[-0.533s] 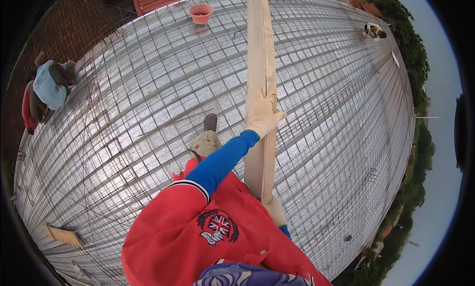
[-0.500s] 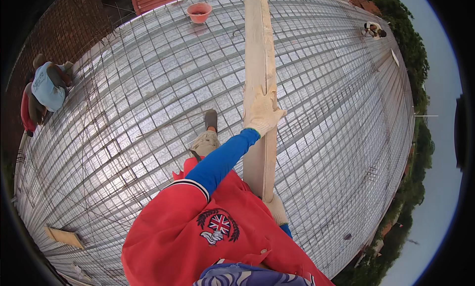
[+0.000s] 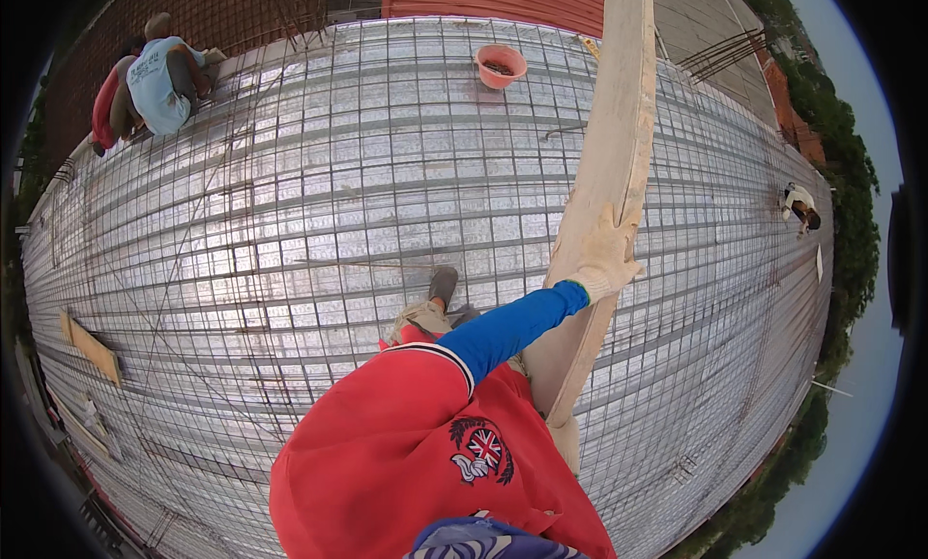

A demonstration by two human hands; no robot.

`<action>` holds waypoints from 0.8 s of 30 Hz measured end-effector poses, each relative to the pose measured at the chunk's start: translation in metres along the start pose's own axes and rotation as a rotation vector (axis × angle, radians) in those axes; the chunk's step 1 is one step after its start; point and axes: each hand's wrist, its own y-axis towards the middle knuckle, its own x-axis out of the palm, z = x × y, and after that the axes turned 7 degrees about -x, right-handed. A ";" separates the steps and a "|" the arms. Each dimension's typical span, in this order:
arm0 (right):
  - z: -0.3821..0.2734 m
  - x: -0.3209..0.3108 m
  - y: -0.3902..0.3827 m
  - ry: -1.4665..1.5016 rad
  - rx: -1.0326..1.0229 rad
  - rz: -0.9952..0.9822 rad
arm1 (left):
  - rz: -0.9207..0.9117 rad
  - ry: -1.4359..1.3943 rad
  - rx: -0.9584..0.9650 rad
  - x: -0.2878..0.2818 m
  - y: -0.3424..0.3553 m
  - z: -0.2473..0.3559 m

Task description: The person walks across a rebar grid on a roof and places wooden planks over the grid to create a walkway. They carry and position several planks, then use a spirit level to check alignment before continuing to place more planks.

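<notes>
A long, pale wooden board (image 3: 611,124) runs from beside my body toward the far edge, its far end leaning to the right. My left hand (image 3: 601,259), in a cream knit glove below a blue sleeve, reaches across and grips the board partway along, with fingers spread over its face and right edge. Close to my right side, my gloved right hand (image 3: 565,441) holds the near end from below. Part of that hand is hidden behind the board and my red shirt. One grey shoe (image 3: 443,283) shows on the mesh left of the board.
Rebar mesh (image 3: 387,182) covers shiny metal decking all around. Ahead is a salmon-coloured bucket (image 3: 500,66) with dark contents. Two people crouch at the far left, one in a light blue shirt (image 3: 158,87); another person (image 3: 800,208) bends low at far right. A short plank (image 3: 90,348) lies left.
My view has turned left, so bucket and people sit farther right in the picture. The board's far end now leans right instead of pointing straight ahead. Both hands keep their hold.
</notes>
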 end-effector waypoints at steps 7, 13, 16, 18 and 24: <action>-0.027 -0.050 0.051 0.006 -0.084 -0.003 | 0.053 -0.027 -0.004 0.021 0.068 0.010; -0.064 -0.096 0.099 0.032 -0.118 0.031 | 0.162 -0.033 0.027 0.032 0.133 0.019; -0.059 -0.119 0.142 0.050 -0.143 0.029 | 0.188 0.022 0.037 0.044 0.171 0.028; -0.077 -0.143 0.169 0.103 -0.152 -0.019 | 0.239 0.029 0.052 0.061 0.201 0.028; -0.082 -0.225 0.266 0.130 -0.143 -0.127 | 0.289 0.079 0.034 0.120 0.296 0.046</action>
